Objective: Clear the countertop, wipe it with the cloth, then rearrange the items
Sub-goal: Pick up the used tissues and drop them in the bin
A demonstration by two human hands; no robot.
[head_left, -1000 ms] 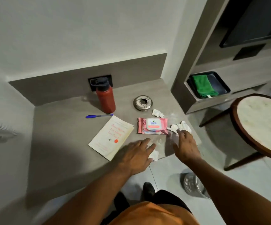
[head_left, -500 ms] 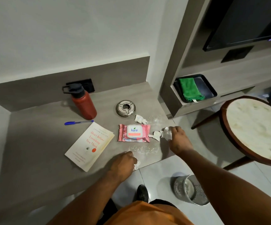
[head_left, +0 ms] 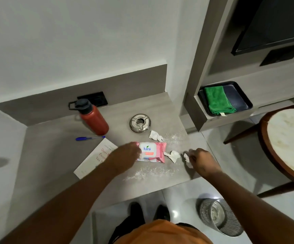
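On the grey countertop (head_left: 54, 155) lies a pink wipes pack (head_left: 153, 152). My left hand (head_left: 125, 157) is curled shut at the pack's left end, touching it; whatever it holds is hidden in the fist. My right hand (head_left: 202, 162) pinches a white crumpled paper scrap (head_left: 187, 160) near the counter's right edge. Two more paper scraps lie loose, one (head_left: 173, 155) right of the pack and one (head_left: 155, 135) behind it. White powder (head_left: 151, 172) is scattered in front of the pack. A green cloth (head_left: 218, 101) lies in a dark tray (head_left: 244, 101) on the shelf at right.
A red bottle (head_left: 94, 118), a blue pen (head_left: 90, 138), a book (head_left: 97, 159) and a metal ashtray (head_left: 140, 123) stand on the counter. A mesh waste bin (head_left: 220, 217) stands on the floor below right. A round table (head_left: 290, 143) is at the right.
My left hand closed on the scrap at the front edge and moved forward to the wipes pack. My right hand pulled one scrap off the right-hand pile and drew back right.
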